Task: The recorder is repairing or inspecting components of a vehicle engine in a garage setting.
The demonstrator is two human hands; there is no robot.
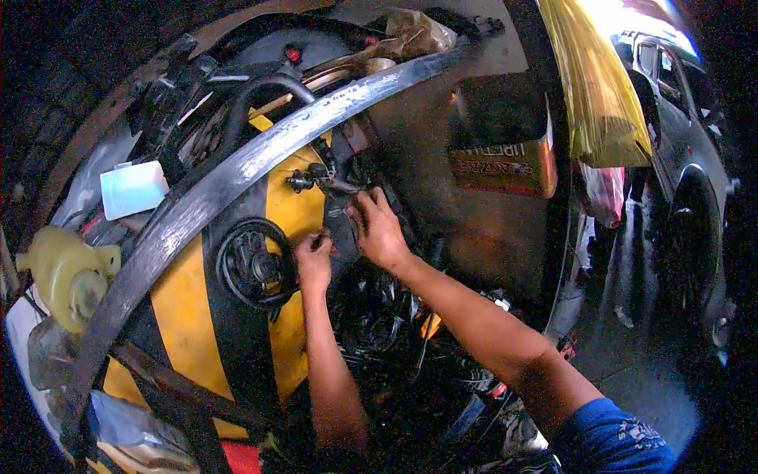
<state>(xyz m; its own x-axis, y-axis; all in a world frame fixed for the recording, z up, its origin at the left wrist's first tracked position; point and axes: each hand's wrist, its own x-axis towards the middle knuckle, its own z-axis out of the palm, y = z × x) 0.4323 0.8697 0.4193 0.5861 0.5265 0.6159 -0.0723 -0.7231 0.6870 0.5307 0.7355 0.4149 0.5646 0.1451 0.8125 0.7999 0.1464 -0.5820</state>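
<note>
head view: dark metal part (312,178) sits over the yellow-and-black striped board (296,209), its pale end near the right hand (379,229). right grip: fingers bent nearly closed there; cannot tell if they have hold. left hand (315,261): fingertips drawn together beside the round black part (254,265); any hold unclear. step looks like close fingertip work; next move likely calls for a steady pinch. bold lettering on box (505,166); pale print on blue sleeve (604,438).
</note>
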